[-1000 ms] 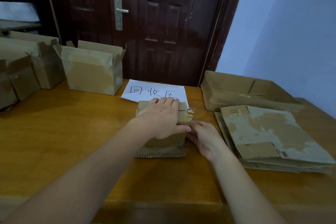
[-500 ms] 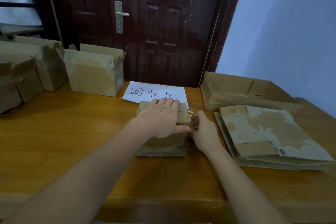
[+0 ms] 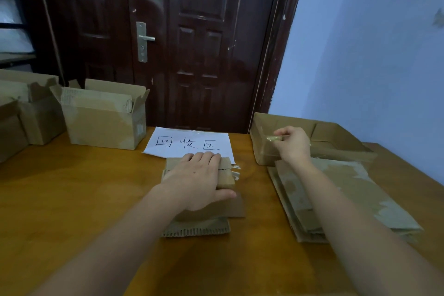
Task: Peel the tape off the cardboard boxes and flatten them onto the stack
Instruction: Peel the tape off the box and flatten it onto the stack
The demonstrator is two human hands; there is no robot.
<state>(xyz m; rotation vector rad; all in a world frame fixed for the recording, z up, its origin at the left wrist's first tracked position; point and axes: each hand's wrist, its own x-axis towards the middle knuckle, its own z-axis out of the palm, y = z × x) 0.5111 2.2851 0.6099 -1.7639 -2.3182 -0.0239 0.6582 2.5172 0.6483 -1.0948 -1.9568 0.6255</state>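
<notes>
A small brown cardboard box (image 3: 225, 176) is pressed flat-handed under the left hand (image 3: 195, 181) on the wooden desk (image 3: 72, 199). A crumpled strip of tape (image 3: 274, 139) is pinched in the right hand's (image 3: 294, 144) grip, well apart, over the open shallow cardboard tray (image 3: 336, 134).

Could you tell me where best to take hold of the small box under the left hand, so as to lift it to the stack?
Probably across its two short ends, from above: the small box lies low and flat on the table, the left hand presses its top, and a loose flap juts out to the right.
</notes>
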